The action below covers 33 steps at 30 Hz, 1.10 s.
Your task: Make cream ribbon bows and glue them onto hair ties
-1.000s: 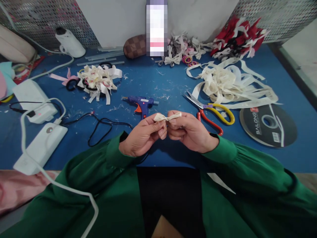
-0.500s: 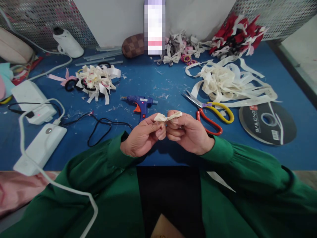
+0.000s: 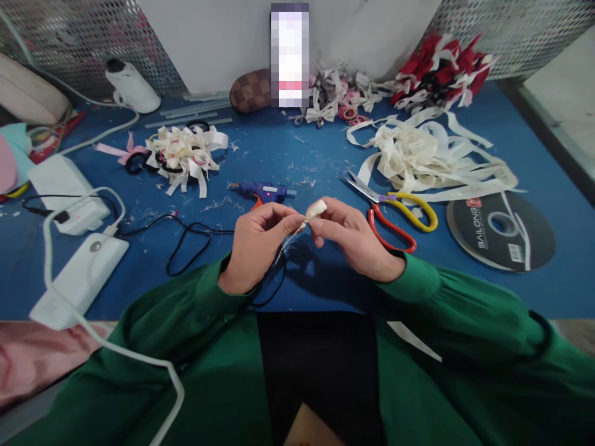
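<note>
Tilted since earlier, soft cream bow [image 3: 317, 209], pinched by left fingers [image 3: 287, 227] and right fingers [image 3: 328, 230], thin strand [image 3: 289, 239] dangling

We wear a deep green top [image 3: 209, 378] with long, roomy sleeves [image 3: 478, 319] that crease softly along our forearms. They gather into broad, plain green cuffs [image 3: 416, 275] at the wrists. Down our middle, between the two green fronts, shows a black layer [image 3: 320, 359]. Our hands [image 3: 251, 248] are bare.
</note>
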### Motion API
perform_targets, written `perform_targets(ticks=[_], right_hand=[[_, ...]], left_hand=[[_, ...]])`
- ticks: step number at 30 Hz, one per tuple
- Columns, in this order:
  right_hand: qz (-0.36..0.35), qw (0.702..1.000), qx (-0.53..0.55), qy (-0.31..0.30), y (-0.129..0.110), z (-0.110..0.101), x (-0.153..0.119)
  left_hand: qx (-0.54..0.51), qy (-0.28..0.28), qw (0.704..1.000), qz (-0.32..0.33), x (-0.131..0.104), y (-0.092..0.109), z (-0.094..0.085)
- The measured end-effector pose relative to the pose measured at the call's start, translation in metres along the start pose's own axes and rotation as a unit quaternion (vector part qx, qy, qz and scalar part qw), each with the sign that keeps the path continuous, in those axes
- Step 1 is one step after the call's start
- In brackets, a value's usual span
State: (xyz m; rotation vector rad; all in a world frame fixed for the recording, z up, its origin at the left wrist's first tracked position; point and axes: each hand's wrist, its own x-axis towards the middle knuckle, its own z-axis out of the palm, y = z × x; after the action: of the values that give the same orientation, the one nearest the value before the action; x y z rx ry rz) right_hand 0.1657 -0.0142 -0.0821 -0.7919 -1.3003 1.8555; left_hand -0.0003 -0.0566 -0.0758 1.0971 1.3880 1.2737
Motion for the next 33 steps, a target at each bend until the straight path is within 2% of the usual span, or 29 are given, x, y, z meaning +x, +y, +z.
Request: perform_targets(ticks=[2, 5, 9, 16, 19, 21, 24, 26, 28, 33], right_hand=[[-0.019, 0.999, -0.037, 0.013, 0.0, 0.001, 0.001], [0.001, 0.999, -0.036, 0.007, 0.001, 0.002, 0.001], [0.028, 0.999, -0.008, -0.019, 0.002, 0.001, 0.0], [0.085, 0.996, 0.006, -0.032, 0.003, 0.0, 0.0], [0.057, 0.998, -0.015, -0.039, 0.002, 0.0, 0.0], [0.03, 0.997, -0.048, -0.053, 0.001, 0.0, -0.001], [0.0, 0.992, -0.103, -0.069, -0.002, -0.002, -0.001], [-0.013, 0.99, -0.123, -0.064, -0.004, -0.003, -0.001], [-0.018, 0.991, -0.126, -0.052, -0.005, -0.005, 0.0], [-0.012, 0.993, -0.107, -0.041, -0.008, -0.008, 0.001]], left_hand=[[0.044, -0.005, 0.999, 0.026, -0.001, 0.002, -0.001], [0.099, -0.026, 0.993, 0.066, -0.003, 0.005, -0.001], [0.115, -0.045, 0.989, 0.084, -0.004, 0.007, -0.002], [0.14, -0.032, 0.983, 0.111, -0.006, 0.011, -0.003], [0.097, -0.068, 0.99, 0.073, -0.004, 0.01, -0.003], [0.024, -0.093, 0.995, 0.021, -0.002, 0.007, -0.002], [-0.106, -0.113, 0.984, -0.084, 0.002, 0.001, -0.001], [-0.139, -0.112, 0.977, -0.114, 0.003, -0.001, 0.0], [-0.123, -0.103, 0.982, -0.097, 0.004, 0.001, -0.001], [-0.052, -0.111, 0.993, 0.007, 0.007, 0.008, -0.008]])
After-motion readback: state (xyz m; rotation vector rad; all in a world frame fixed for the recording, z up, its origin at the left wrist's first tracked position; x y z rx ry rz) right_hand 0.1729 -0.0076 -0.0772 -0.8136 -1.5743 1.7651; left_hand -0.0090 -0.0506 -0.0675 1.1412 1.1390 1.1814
